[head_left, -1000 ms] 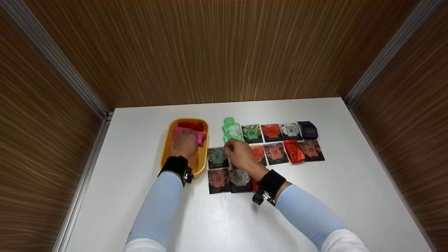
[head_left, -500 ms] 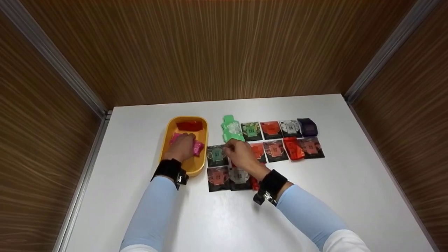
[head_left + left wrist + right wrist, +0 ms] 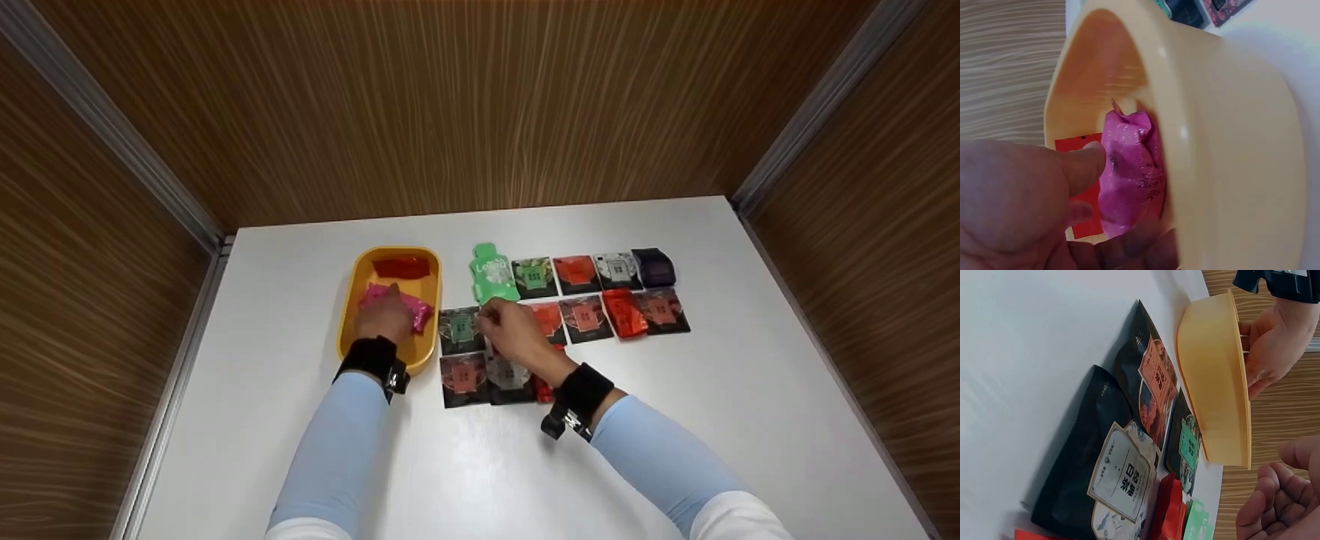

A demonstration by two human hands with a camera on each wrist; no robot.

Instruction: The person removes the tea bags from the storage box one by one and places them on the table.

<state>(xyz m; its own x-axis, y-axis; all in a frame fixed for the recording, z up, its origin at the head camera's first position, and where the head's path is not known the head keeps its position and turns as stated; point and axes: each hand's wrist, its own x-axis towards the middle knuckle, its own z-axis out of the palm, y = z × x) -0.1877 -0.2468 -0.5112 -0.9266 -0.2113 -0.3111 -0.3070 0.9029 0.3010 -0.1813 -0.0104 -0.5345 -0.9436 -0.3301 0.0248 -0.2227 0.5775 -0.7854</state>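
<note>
My left hand (image 3: 382, 319) reaches into the yellow tub (image 3: 346, 311), which stands at the left of the white table. It grips a shiny pink packet (image 3: 1126, 169); the thumb touches one side and the other fingers are partly hidden along its lower edge. A flat red packet (image 3: 401, 268) lies at the far end of the tub. My right hand (image 3: 514, 330) hovers over the rows of tea sachets, fingers loosely curled with nothing between them. Below it are a dark sachet with a silver label (image 3: 1120, 469) and a green-label sachet (image 3: 1188, 444).
Tea sachets lie in rows right of the tub, among them a green bottle-shaped packet (image 3: 493, 276), a bright red packet (image 3: 625, 313) and a dark purple one (image 3: 655, 268). Wood-grain panels (image 3: 480, 105) enclose the table (image 3: 465, 465) at the back and sides.
The pink packet has moved toward me inside the tub together with my left hand, uncovering the red packet. My right hand has stayed in place.
</note>
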